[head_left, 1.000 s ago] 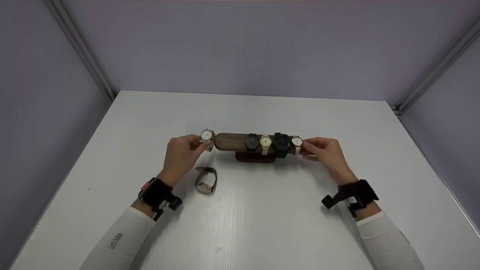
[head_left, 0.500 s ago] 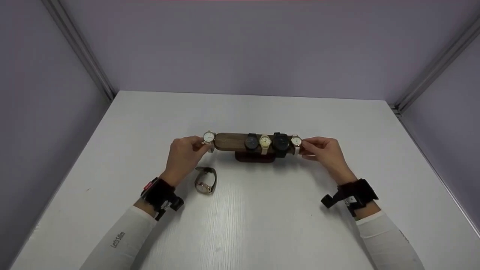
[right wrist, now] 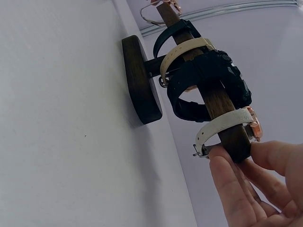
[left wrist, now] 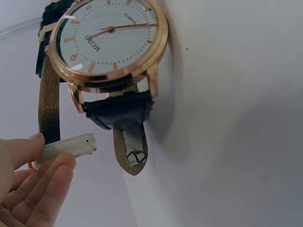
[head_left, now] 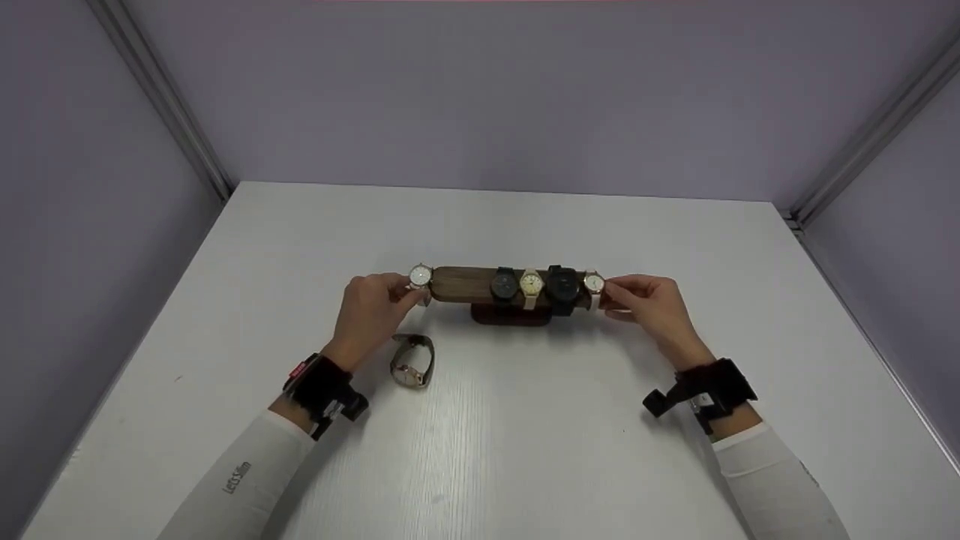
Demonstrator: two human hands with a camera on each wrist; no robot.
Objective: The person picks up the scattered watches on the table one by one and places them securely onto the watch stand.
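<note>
Over the last second the left hand (head_left: 371, 309), pinching a white-dialled watch (head_left: 420, 277), brings it onto the left tip of the wooden bar (head_left: 461, 283), while the right hand (head_left: 649, 300) keeps gripping the bar's right end

Overhead head view; close wrist views sharing watch stand (head_left: 457, 284).

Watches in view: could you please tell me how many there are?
6: four on the bar, namely black, cream, big black, white; one in the left hand at the bar's end; one on the table.
</note>
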